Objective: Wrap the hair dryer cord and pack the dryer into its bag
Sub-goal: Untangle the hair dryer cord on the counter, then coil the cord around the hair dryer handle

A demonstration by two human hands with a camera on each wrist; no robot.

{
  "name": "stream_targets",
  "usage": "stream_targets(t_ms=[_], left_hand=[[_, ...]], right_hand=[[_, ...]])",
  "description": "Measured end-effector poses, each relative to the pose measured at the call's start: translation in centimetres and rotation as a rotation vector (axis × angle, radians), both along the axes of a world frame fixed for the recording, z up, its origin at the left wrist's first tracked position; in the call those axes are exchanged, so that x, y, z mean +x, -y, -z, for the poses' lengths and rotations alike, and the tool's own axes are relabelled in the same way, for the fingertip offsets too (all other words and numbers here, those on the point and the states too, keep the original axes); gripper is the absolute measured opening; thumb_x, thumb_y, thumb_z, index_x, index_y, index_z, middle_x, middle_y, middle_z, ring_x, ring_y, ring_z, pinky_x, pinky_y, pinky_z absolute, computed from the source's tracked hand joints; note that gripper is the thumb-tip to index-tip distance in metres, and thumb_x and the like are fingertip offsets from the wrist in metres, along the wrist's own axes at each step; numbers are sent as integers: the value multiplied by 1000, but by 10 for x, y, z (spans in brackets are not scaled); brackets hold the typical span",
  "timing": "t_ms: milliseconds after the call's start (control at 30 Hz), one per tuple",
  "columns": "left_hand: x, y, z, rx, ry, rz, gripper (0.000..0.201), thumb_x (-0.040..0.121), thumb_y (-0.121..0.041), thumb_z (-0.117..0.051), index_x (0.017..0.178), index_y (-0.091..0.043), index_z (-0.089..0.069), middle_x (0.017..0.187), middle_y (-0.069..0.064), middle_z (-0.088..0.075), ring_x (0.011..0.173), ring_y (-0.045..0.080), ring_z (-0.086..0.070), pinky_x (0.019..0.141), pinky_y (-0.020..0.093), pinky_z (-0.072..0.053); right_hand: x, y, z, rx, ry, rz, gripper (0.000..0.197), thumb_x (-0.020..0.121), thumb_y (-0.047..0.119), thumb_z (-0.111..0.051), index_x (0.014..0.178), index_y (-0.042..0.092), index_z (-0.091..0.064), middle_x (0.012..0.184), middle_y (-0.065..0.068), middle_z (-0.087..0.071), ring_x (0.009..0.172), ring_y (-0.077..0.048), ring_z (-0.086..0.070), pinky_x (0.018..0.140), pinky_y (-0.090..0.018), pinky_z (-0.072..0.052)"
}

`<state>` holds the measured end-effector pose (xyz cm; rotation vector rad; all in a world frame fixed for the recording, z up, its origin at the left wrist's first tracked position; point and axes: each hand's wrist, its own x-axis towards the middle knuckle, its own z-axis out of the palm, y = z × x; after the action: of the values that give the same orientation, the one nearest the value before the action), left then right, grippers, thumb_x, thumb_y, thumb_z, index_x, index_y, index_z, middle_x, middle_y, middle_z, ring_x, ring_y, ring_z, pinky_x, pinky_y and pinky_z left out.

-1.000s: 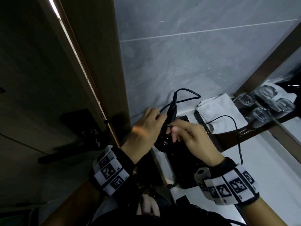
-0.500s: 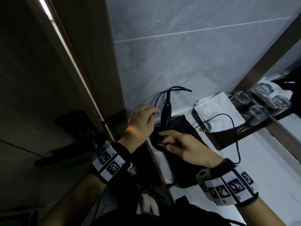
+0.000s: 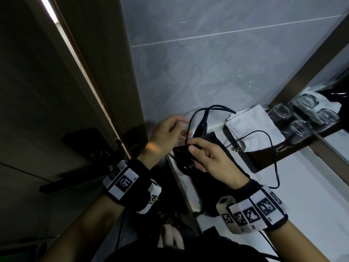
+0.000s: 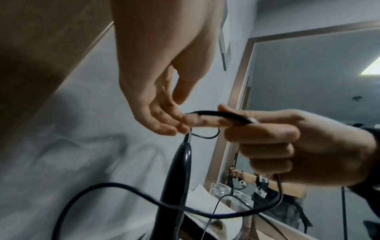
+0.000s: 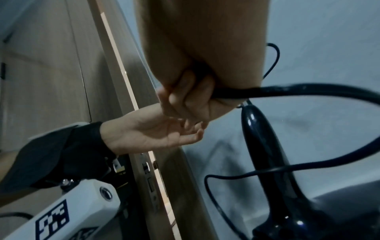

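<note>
The black hair dryer (image 3: 201,127) stands handle-up on a black bag (image 3: 217,140) at the counter's left end. Its cord (image 3: 220,107) arches off the handle top and trails right in a thin loop. My right hand (image 3: 190,146) pinches the cord beside the handle; the right wrist view shows the right hand (image 5: 195,97) curled round the thick cord (image 5: 308,87). My left hand (image 3: 181,129) hovers just left of the handle, fingers relaxed. In the left wrist view the left hand (image 4: 174,116) touches the cord (image 4: 216,113) with its fingertips, above the handle (image 4: 179,170).
A folded white towel (image 3: 253,129) lies right of the dryer, with upturned glasses (image 3: 300,127) beyond it by a framed mirror. A wooden door frame (image 3: 105,91) stands close on the left, a grey tiled wall behind. The white counter (image 3: 302,186) runs to the right.
My right hand has come up from the dryer's body to beside the handle, pinching the cord. My left hand has come off the handle, fingers loosened.
</note>
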<state>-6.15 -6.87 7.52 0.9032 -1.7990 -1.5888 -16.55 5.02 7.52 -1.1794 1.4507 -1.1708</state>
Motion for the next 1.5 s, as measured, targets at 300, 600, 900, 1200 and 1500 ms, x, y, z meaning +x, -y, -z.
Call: stream_targets(t_ms=[300,600,900,1200,1500], left_hand=[[-24,-7,45,3,157,67,32,84,10,-56,115,8,-49,105,10,-51,98,18,-49,85,21,-41],[-54,-8,56,-117,205,98,21,78,-5,-68,98,-11,-61,89,-1,-65,81,12,-60,66,3,-42],[-19,-24,46,-101,137,224,50,74,7,-69,121,-5,-58,119,7,-63,112,16,-58,98,13,-40],[0,-21,6,71,-164,-15,39,76,7,-67,97,-25,-59,100,-1,-66,101,18,-62,95,37,-47],[11,-14,-11,61,-248,-87,28,74,2,-72,89,-19,-62,78,4,-65,76,23,-61,69,35,-50]], right_hand=[[-22,-16,-2,-15,4,-36,26,92,22,-53,111,6,-58,43,11,-38,39,-3,-31,44,-12,-29],[-35,-23,-15,-160,-378,197,18,87,32,-60,104,27,-62,62,4,-44,61,-12,-44,62,-26,-39],[-96,-21,-39,-398,-551,686,14,97,25,-50,92,29,-63,72,17,-55,68,-2,-48,64,-11,-37],[-85,-16,13,-151,-787,244,21,86,-9,-52,79,4,-68,86,-5,-52,83,-26,-56,75,-30,-44],[-54,-24,-2,-170,-396,56,39,95,30,-40,67,4,-50,69,-9,-53,67,-23,-50,68,-41,-40]])
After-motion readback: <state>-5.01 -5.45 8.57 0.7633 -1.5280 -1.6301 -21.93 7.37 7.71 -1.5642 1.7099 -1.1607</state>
